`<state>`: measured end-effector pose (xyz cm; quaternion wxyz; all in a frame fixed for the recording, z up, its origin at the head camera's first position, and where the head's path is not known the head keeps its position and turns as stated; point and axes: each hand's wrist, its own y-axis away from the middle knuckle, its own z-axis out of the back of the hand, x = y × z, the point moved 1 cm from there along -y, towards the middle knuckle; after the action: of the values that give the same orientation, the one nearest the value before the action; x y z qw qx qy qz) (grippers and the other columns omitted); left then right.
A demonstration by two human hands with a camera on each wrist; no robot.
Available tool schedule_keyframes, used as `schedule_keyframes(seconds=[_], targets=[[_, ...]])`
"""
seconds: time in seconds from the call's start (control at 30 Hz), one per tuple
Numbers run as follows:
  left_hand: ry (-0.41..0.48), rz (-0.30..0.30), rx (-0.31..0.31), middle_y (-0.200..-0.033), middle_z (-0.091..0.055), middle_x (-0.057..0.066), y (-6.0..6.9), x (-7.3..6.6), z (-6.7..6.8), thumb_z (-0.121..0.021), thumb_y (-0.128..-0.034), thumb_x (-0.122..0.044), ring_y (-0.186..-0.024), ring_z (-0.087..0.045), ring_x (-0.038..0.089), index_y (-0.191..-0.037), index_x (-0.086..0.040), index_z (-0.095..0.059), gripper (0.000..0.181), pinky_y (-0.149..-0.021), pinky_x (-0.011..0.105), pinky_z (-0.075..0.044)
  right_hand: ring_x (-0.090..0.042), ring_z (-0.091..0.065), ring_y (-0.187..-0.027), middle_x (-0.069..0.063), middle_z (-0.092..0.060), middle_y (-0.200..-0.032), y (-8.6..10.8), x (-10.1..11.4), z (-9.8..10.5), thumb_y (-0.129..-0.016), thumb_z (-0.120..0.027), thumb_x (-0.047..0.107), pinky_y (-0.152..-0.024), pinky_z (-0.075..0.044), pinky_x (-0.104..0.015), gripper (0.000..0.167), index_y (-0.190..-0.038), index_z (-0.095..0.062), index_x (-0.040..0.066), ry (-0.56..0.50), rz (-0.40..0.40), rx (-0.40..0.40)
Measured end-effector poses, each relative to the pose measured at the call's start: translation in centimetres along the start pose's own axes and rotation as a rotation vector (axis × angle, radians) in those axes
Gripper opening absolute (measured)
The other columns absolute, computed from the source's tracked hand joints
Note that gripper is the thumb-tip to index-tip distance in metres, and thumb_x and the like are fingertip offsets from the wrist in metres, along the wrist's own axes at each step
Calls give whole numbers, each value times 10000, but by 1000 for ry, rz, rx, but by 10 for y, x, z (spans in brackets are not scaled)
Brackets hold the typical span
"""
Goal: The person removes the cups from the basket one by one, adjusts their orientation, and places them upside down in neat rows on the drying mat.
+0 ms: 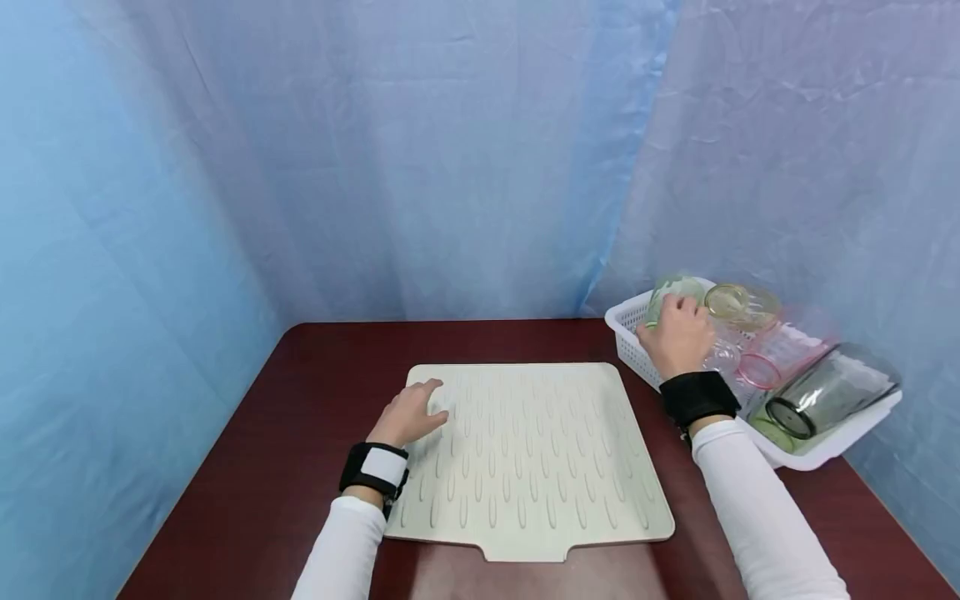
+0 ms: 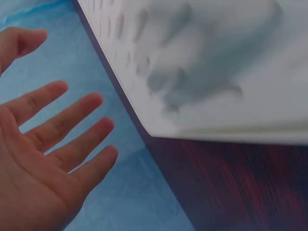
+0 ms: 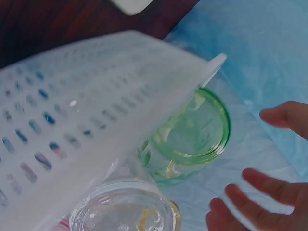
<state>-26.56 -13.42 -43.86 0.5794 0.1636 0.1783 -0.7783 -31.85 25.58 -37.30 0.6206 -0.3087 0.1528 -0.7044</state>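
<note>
My right hand [image 1: 678, 337] reaches over the white basket [image 1: 632, 342] at the right. In the right wrist view its fingers are spread, apart from the green glass [image 3: 185, 161], whose rim faces up. A clear glass [image 3: 120, 185] lies nearest to that one. Also in the basket are a yellow glass [image 1: 738, 307], a pink glass [image 1: 787, 350] and a large grey glass [image 1: 836, 392]. My left hand [image 1: 408, 414] hovers with parted fingers above the left edge of the cream ridged draining board [image 1: 525, 450], holding nothing.
The dark red-brown table [image 1: 300, 417] carries the board in the middle, its spout towards me. The basket stands at the table's right edge, close to the blue curtain [image 1: 465, 167] that hangs behind and along the sides.
</note>
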Motion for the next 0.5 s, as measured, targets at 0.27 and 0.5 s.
schedule_keyframes(seconds=[0.27,0.5], targets=[[-15,-10,11,-1219,-594,214,22,5,2,-699,-880,-145,-969,-626,305,-1339,10,-517,518,-703,393,-514,-532,-499,-973,-404,-487,-1083,-3,-3,0,-793,-742,364,-695,-452,-622,683,-1121,-479,-175,99,-157,87],[-20,-43,12,-1230,-597,195,26,-10,4,-698,-885,-162,-988,-624,295,-1342,-15,-522,511,-723,399,-519,-551,-453,-1074,-443,-425,-1189,-7,-5,-12,-829,-729,362,-742,-463,-627,865,-1331,-320,-212,104,-218,147]])
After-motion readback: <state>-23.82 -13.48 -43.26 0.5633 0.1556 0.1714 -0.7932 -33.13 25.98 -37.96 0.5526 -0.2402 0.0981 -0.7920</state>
